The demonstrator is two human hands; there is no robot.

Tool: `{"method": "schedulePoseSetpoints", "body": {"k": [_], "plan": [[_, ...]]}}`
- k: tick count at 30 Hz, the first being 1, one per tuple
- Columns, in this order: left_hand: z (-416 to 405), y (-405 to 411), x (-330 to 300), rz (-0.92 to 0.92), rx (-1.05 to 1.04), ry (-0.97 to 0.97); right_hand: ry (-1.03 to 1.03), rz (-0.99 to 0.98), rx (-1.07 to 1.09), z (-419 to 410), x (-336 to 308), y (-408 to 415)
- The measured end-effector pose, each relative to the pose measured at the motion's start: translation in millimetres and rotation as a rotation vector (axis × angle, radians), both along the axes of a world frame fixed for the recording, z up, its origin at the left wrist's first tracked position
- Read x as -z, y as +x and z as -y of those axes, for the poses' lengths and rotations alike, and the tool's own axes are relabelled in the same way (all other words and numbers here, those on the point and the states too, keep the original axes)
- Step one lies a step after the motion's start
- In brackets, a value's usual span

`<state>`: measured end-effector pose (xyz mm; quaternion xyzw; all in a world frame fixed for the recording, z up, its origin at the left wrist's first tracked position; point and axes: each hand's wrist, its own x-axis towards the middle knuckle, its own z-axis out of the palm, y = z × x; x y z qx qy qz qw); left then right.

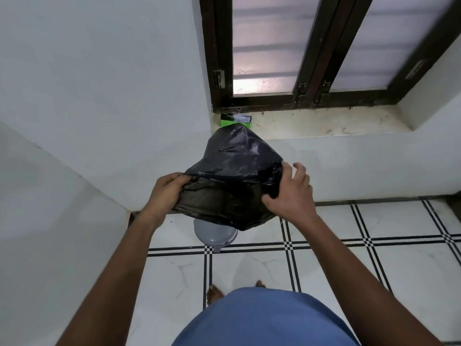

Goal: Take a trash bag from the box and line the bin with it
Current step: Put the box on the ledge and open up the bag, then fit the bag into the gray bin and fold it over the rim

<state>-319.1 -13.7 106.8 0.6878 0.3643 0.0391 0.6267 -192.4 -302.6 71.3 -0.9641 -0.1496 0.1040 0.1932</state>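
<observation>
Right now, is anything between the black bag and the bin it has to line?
Nothing visible does. Both hands, left hand and right hand, grip the trash bag, spread open in the air directly above the grey bin on the floor. The bag itself hides most of the bin, so whether the bin's top is open cannot be told.

Soft, even daylight comes through the frosted window point(264, 46) at the upper middle of the frame, with one bright glare patch near its lower left pane. The white walls point(99, 83) look flat and slightly dim. Faint shadows fall on the tiled floor point(374, 265) at the bottom. Wide-angle distortion bends lines toward the edges. The whole picture is slightly soft.
</observation>
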Motion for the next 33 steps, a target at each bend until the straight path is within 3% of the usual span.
{"method": "schedulePoseSetpoints", "body": {"k": [4, 8, 11, 13, 16, 19, 21, 23, 28, 30, 33], "plan": [[37.2, 18.2, -12.0, -0.010, 0.105, 0.046, -0.043, 0.164, -0.211, -12.4, -11.3, -10.0], [63.6, 23.9, -14.9, 0.044, 0.214, 0.154, 0.159, 0.196, -0.150, -9.5, -1.5, 1.0], [56.2, 19.4, 7.8, -0.330, 0.511, 0.717, 0.298, 0.133, -0.047, 11.8, -5.6, 10.1], [52.7, 14.9, 21.6, -0.577, 0.588, 0.923, 0.206, 0.087, -0.057, 29.4, -6.5, 17.8], [46.4, 13.1, 40.4, -0.570, 0.536, 0.674, 0.046, -0.113, -0.185, 56.6, -1.1, 31.4], [47.7, 9.5, 48.2, -0.402, 0.445, 0.068, 0.024, -0.422, -0.244, 76.3, -0.3, 29.4], [55.4, 2.8, 52.2, -0.256, 0.424, -0.334, 0.056, -0.492, -0.236, 85.7, 5.0, 23.0], [64.6, -4.6, 60.9, -0.154, 0.408, -0.611, 0.159, -0.530, -0.196, 92.1, 13.6, 12.9], [87.4, -15.0, 90.9, -0.166, 0.325, -0.829, 0.611, -0.335, 0.102, 96.5, 39.5, -17.1], [86.4, -15.5, 104.4, -0.192, 0.255, -0.881, 0.642, -0.193, 0.187, 91.0, 49.8, -19.5], [94.9, -16.9, 104.3, -0.198, 0.398, -0.854, 0.639, -0.100, 0.236, 87.9, 55.0, -19.3]]}}
